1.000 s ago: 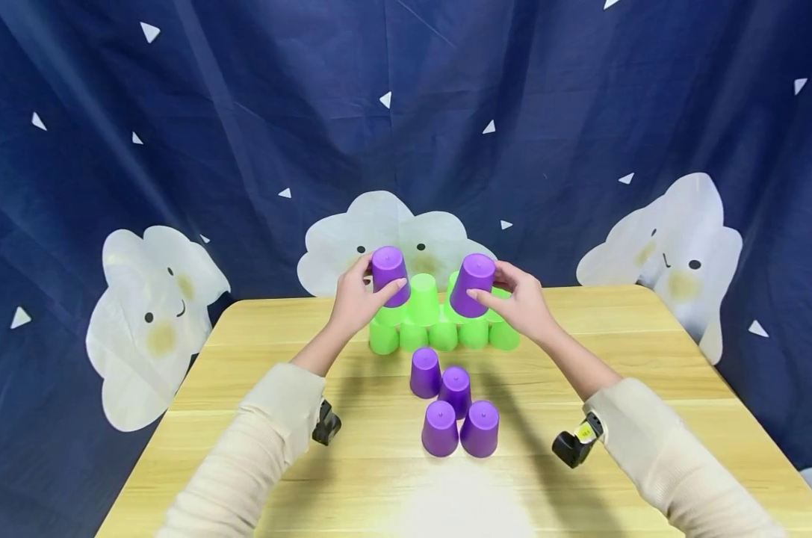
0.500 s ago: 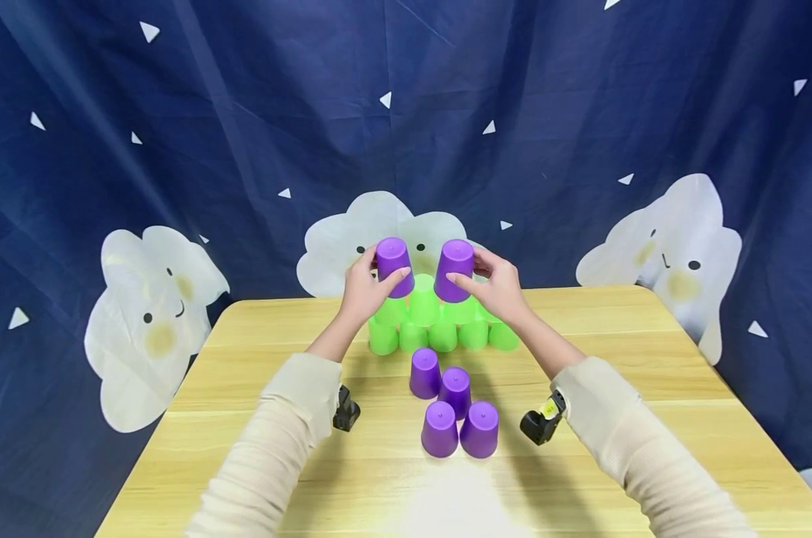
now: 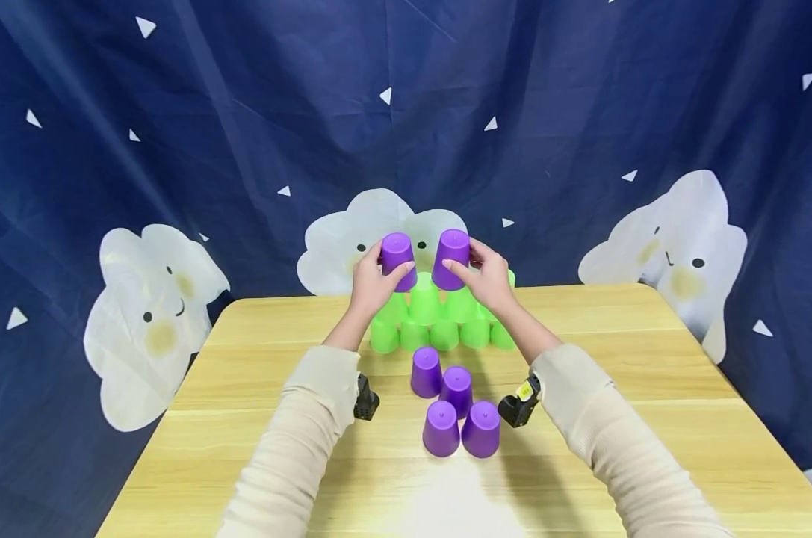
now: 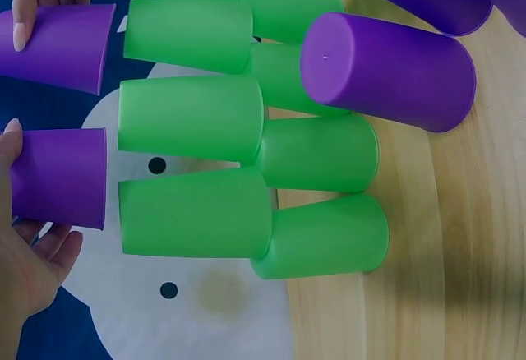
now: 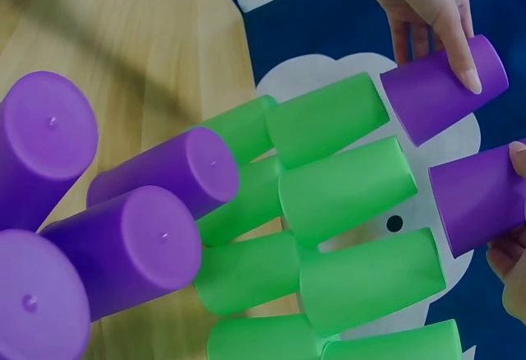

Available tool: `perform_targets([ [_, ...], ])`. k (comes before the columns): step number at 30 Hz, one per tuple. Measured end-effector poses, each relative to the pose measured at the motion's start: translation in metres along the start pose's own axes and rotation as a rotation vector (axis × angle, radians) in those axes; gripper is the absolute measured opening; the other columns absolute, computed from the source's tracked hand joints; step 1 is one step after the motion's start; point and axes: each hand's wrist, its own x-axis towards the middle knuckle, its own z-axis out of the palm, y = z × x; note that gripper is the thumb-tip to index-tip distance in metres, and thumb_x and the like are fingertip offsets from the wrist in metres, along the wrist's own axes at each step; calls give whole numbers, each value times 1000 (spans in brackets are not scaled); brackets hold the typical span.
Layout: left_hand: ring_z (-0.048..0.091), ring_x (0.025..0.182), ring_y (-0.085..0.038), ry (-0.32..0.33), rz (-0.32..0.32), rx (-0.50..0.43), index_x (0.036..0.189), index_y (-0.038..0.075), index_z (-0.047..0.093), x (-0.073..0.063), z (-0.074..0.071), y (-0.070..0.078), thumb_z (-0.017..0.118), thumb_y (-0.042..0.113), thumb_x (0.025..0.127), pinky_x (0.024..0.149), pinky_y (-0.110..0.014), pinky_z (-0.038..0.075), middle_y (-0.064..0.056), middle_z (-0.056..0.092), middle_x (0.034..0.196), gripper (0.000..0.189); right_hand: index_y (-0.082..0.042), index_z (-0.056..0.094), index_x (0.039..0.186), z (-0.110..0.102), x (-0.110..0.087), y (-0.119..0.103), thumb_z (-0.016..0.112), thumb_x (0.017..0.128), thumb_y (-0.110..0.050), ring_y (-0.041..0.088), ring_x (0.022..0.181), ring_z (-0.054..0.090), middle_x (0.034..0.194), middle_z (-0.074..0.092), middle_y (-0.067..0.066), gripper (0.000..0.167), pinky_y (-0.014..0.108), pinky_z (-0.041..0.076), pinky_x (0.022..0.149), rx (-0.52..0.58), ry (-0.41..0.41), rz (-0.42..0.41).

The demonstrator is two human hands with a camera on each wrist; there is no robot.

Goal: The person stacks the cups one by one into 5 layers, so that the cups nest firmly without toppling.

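My left hand grips an upside-down purple cup just above the stacked green cups. Beside it, my right hand holds another purple cup, also mouth down and slightly tilted. In the left wrist view, a narrow gap shows between the left hand's cup and the green cup tops. From the right wrist, the right hand's cup appears close over the upper green row; contact there is hard to tell. Each thumb lies along its cup's near side.
Several purple cups stand upside down on the wooden table, in front of the green stack. The green cups form two rows, the upper resting on the lower. A dark blue curtain with cloud figures hangs behind the table.
Both hands have come closer together and risen slightly, each still holding its purple cup. The right hand moved further, leftward from over the stack's right part. The standing cups stayed put.
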Motion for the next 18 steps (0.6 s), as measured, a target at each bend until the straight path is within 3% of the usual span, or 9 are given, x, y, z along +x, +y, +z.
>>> perform_targets([
  [12, 58, 112, -32, -10, -25, 4, 128, 0, 49, 8, 3, 1, 68, 19, 83, 99, -40, 47, -21, 59, 122, 52, 4, 57, 119, 9, 11, 0, 69, 83, -15, 34, 99, 62, 110, 64, 24, 42, 43, 52, 89, -85, 8, -1],
  [18, 56, 114, -32, -3, -52, 5, 131, 1, 46, 8, 7, -3, 67, 19, 84, 100, -41, 47, -20, 58, 124, 54, 5, 58, 118, 12, 12, 3, 69, 82, -15, 33, 93, 61, 107, 64, 25, 43, 42, 53, 85, -53, 17, -3],
])
